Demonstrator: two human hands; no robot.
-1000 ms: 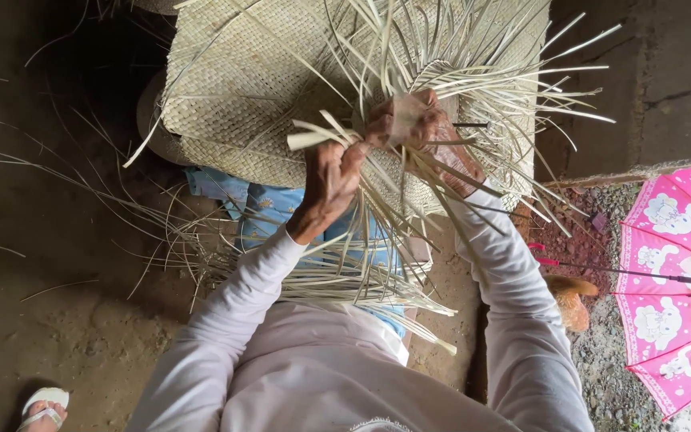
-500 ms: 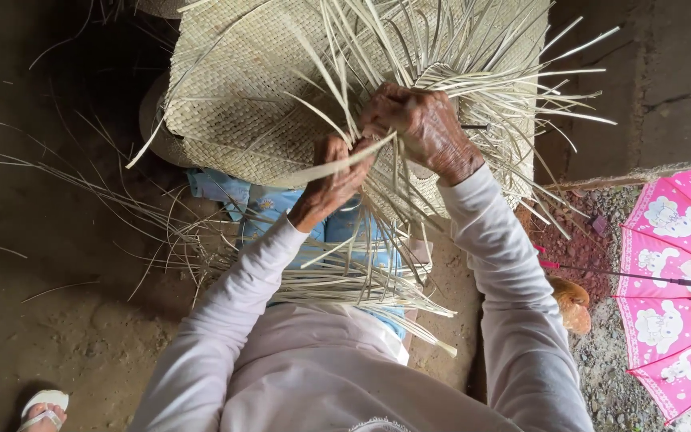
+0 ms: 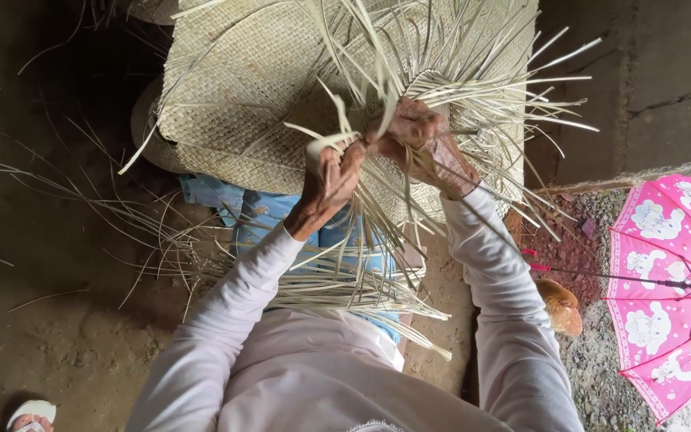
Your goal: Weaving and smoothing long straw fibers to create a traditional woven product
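Woven mat [image 3: 241,88] lies just beyond our hands, its loose strips [image 3: 473,88] fanning toward us. Our left hand [image 3: 331,188] pinches one folded strip; our right hand [image 3: 425,144], touching the mat's edge, clamps a bundle.

Both arms reach forward in pale long sleeves; the left hand [image 3: 328,184] and right hand [image 3: 421,144] meet, fingers curled closed, knuckles up.

Pink umbrella [image 3: 669,296] open at right; white sandal [image 3: 29,413] bottom left.
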